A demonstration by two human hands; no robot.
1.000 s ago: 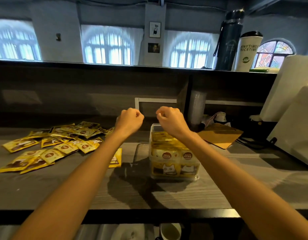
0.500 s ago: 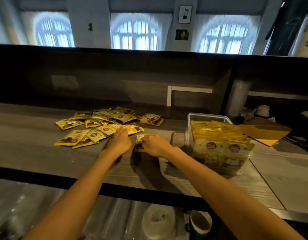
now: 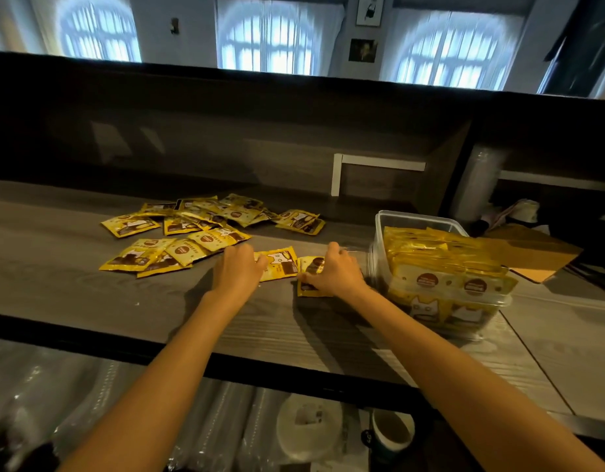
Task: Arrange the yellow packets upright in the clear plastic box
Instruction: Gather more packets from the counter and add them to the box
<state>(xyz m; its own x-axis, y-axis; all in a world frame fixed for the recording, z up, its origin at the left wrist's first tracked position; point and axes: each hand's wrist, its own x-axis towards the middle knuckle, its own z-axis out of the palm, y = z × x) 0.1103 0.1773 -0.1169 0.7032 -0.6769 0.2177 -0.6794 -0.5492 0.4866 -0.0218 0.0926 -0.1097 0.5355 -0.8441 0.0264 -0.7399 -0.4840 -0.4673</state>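
My right hand (image 3: 335,274) pinches a yellow packet (image 3: 309,290); left hand (image 3: 238,267) touches the neighbouring packet (image 3: 282,264), fingers hidden. Stack both square before the clear plastic box (image 3: 416,214).

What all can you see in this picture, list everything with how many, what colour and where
counter: one, grey wood
box: one, clear, counter right
boxed packets: many, yellow, upright in the box
loose packets: about twenty, yellow, flat, counter left
cardboard: one, brown, right of the box
cup: one, dark, below the counter
windows: three, pale, back wall
left hand: rests on the middle packet
right hand: grips the end packet beside the box
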